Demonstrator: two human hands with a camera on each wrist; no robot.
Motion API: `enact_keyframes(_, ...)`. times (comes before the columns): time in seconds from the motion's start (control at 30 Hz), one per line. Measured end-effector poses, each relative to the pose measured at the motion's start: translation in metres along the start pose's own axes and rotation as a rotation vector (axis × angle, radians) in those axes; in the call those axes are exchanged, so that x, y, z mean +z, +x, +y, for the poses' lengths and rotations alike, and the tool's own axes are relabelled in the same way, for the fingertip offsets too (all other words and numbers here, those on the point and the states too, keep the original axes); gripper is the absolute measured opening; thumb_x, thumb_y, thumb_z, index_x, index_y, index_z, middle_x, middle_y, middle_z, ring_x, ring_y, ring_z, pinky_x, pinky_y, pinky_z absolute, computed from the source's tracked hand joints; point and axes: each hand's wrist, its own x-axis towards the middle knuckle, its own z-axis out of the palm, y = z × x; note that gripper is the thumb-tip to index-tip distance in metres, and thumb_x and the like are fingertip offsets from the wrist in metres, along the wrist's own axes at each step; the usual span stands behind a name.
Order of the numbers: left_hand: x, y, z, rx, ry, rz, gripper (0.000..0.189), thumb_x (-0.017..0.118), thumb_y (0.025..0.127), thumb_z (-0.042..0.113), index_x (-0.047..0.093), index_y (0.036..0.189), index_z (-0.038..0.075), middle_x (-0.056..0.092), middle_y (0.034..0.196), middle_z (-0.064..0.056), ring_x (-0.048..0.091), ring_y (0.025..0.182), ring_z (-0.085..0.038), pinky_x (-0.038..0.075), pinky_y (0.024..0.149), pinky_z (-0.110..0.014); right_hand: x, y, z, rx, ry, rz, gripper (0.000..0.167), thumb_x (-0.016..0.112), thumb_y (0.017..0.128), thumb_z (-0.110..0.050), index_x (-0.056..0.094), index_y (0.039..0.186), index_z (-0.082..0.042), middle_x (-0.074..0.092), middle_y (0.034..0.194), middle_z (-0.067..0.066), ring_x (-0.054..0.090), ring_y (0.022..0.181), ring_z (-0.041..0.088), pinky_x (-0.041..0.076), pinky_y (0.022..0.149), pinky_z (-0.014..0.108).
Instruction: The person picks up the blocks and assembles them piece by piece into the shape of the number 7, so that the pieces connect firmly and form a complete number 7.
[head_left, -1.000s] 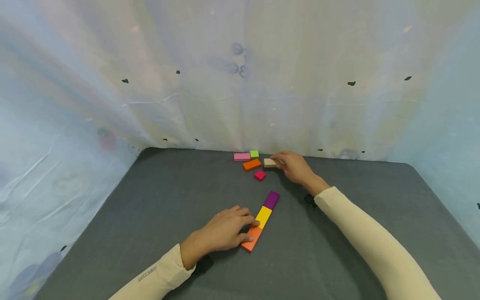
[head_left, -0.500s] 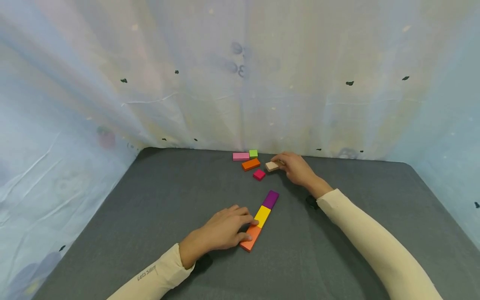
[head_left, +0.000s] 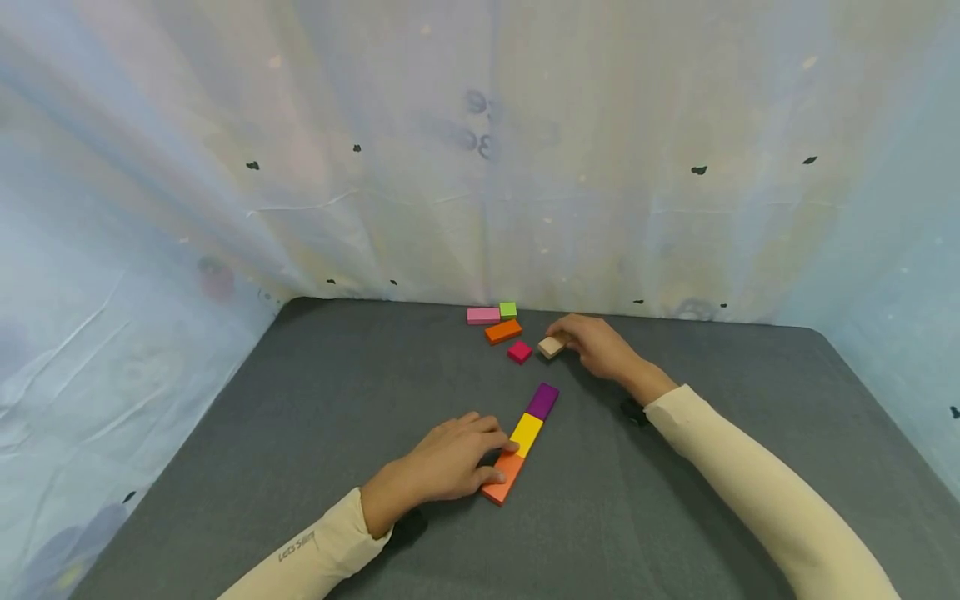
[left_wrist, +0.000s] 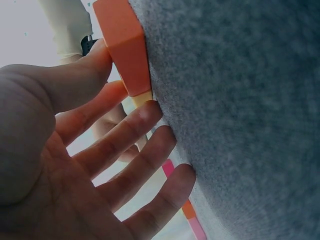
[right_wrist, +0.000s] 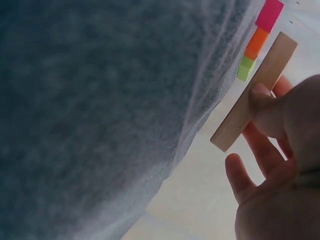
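My right hand (head_left: 598, 346) pinches a plain wooden block (head_left: 552, 346) between thumb and fingers, close over the table at the far side. In the right wrist view the long wooden block (right_wrist: 255, 92) shows held aslant, the thumb on its broad side. My left hand (head_left: 453, 460) rests beside a slanting row of blocks laid end to end: an orange block (head_left: 504, 480), a yellow block (head_left: 527, 433) and a purple block (head_left: 543, 401). Its thumb and index fingertip touch the orange block near the yellow one. The other fingers are loosely extended, tips at the cloth in the left wrist view.
Past the row lie a crimson block (head_left: 520, 352), a darker orange block (head_left: 503, 332), a pink block (head_left: 483, 316) and a green block (head_left: 508, 310). A dark grey cloth covers the table (head_left: 337, 400). A pale patterned curtain (head_left: 585, 167) hangs behind the table's far edge.
My right hand has drawn the wooden block nearer and turned it from level to slanting, beside the crimson block. The left hand and the row have not moved.
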Motion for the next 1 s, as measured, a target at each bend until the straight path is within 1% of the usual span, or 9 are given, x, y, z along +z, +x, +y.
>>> enact_keyframes(0.13,0.000,0.000,-0.001,-0.008,-0.005,-0.006,0.040,0.068,0.092,0.043,0.065,0.131,0.032,0.062,0.117,0.012,0.054,0.107,-0.011,0.049,0.092,-0.037,0.000,-0.002,0.000,-0.018,-0.002,-0.008,0.036,0.061,0.095,0.005,0.064,0.126,-0.013,0.065,0.129,0.008,0.060,0.121,0.029,0.039,0.108,0.055)
enact_keyframes(0.23,0.000,0.000,-0.003,-0.015,-0.003,-0.010,0.040,0.068,0.093,0.043,0.064,0.131,0.033,0.061,0.118,0.012,0.053,0.107,-0.011,0.049,0.093,-0.037,0.000,-0.003,0.000,-0.028,0.000,-0.018,0.037,0.061,0.095,0.005,0.065,0.125,-0.015,0.065,0.130,0.007,0.058,0.124,0.029,0.035,0.109,0.059)
enact_keyframes(0.43,0.000,-0.001,-0.003,-0.013,-0.005,-0.004,0.039,0.069,0.092,0.042,0.065,0.130,0.032,0.062,0.119,0.012,0.054,0.109,-0.011,0.049,0.094,-0.037,0.000,-0.010,-0.001,-0.078,0.009,-0.024,0.038,0.061,0.094,0.007,0.066,0.122,-0.018,0.066,0.128,0.006,0.058,0.123,0.029,0.036,0.106,0.060)
enact_keyframes(0.63,0.002,-0.003,-0.004,-0.003,0.000,-0.001,0.039,0.069,0.093,0.042,0.065,0.130,0.032,0.063,0.117,0.012,0.055,0.108,-0.012,0.049,0.093,-0.037,0.003,-0.020,-0.003,-0.143,0.028,-0.069,0.038,0.061,0.094,0.006,0.067,0.122,-0.019,0.065,0.132,0.006,0.056,0.128,0.029,0.036,0.106,0.058)
enact_keyframes(0.8,0.003,-0.002,-0.006,-0.008,-0.006,-0.002,0.039,0.068,0.093,0.043,0.065,0.130,0.032,0.062,0.118,0.011,0.054,0.108,-0.011,0.049,0.093,-0.037,0.003,-0.025,-0.005,-0.163,0.061,-0.101,0.035,0.061,0.096,0.002,0.067,0.122,-0.020,0.063,0.135,0.005,0.056,0.129,0.027,0.036,0.106,0.057)
enact_keyframes(1.0,0.004,-0.002,-0.007,0.000,-0.008,0.001,0.039,0.067,0.093,0.043,0.065,0.130,0.033,0.062,0.119,0.012,0.054,0.108,-0.010,0.049,0.092,-0.035,0.002,-0.026,-0.006,-0.171,0.048,-0.108,0.036,0.061,0.095,0.002,0.067,0.123,-0.020,0.063,0.136,0.005,0.057,0.128,0.026,0.036,0.105,0.056)
